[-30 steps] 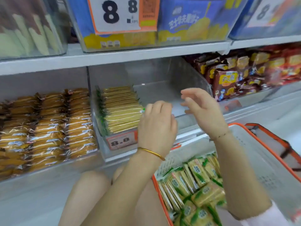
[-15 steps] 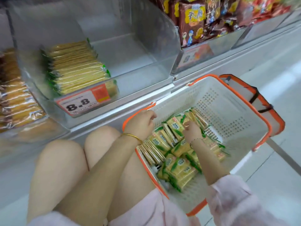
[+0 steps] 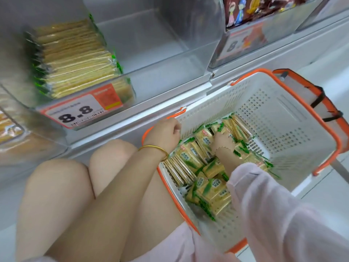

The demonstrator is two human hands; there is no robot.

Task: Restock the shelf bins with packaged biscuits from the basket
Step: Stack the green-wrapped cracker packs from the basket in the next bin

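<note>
- Stock level: the shelf bin (image 3: 160, 76) is only part-filled. One row of biscuit packs (image 3: 75, 59) stands on edge at its left side, behind the 8.8 price tag (image 3: 83, 110). The right portion of the bin is bare.
- Supply: the basket (image 3: 283, 120) sits below the shelf, near and to the right. A loose heap of packaged biscuits (image 3: 211, 190) covers its left half, and its right half shows bare mesh.
- Hands: the left hand (image 3: 166, 134) has its fingers curled over the basket's far-left rim, apparently steadying it.
- The right hand (image 3: 223, 143) is down in the heap with its fingers buried between packs. Whether it has one pinched cannot be told.
- Assessment: restocking is judged under way but well short of complete. Many packs remain to transfer, and the bin has ample room.
</note>
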